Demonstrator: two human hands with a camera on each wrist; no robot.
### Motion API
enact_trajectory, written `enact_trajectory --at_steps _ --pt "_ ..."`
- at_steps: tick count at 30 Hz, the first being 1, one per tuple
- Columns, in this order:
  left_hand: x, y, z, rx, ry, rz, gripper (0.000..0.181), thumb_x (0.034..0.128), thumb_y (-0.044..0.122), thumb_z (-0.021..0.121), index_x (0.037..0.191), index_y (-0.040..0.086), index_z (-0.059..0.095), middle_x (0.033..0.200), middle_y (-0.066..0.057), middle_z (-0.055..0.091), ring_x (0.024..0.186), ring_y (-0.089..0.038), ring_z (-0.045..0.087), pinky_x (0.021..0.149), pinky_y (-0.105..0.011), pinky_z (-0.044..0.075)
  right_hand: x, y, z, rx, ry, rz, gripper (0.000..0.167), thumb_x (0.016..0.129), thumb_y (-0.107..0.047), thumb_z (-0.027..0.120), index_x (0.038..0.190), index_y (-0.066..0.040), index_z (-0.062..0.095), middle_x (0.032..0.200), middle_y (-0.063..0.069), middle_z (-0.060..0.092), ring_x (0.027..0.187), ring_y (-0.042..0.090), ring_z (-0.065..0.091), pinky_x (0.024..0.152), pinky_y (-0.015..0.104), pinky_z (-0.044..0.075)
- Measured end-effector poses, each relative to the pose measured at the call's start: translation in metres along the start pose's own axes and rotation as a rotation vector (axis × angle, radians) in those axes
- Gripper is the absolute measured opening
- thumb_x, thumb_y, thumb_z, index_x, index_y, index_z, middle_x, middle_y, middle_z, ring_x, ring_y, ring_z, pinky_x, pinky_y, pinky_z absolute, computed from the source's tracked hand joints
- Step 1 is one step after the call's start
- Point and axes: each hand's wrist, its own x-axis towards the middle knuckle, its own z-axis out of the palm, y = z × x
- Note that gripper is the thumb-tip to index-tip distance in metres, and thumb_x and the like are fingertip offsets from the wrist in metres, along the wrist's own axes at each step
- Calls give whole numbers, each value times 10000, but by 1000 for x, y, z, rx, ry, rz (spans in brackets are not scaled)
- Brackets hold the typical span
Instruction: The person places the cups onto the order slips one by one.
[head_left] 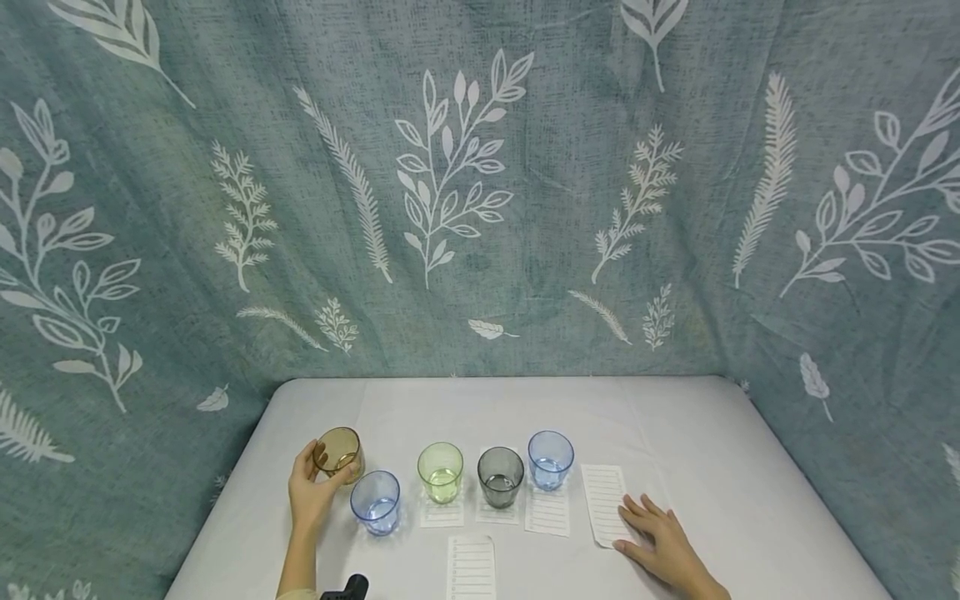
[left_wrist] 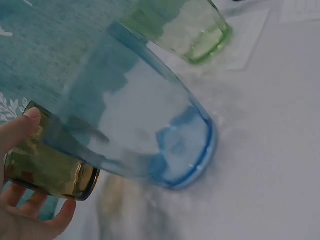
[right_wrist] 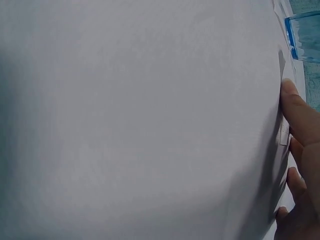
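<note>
My left hand grips an amber glass at the left of the table, thumb and fingers on opposite sides of it. In the left wrist view this amber glass appears tilted. Close to its right stands a blue glass, which looms large in the left wrist view. My right hand lies with fingers spread at the right edge of a lined paper slip, its fingertips on or just by the paper. The right wrist view shows its thumb low against the white surface.
A green glass, a grey glass and another blue glass stand in a row, each on or against a lined slip. One more slip lies nearer the front. A leaf-patterned curtain closes off the table's back and sides.
</note>
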Motion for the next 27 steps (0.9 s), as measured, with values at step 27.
enact_trajectory --at_steps 27 --pt "-16 119 90 -139 -300 159 751 739 -36 755 1382 -59 368 1368 -248 453 1257 -408 431 947 -531 416 0 2 3 34 21 17 568 730 -339 783 1135 33 643 1309 211 510 1258 522 351 919 790 186"
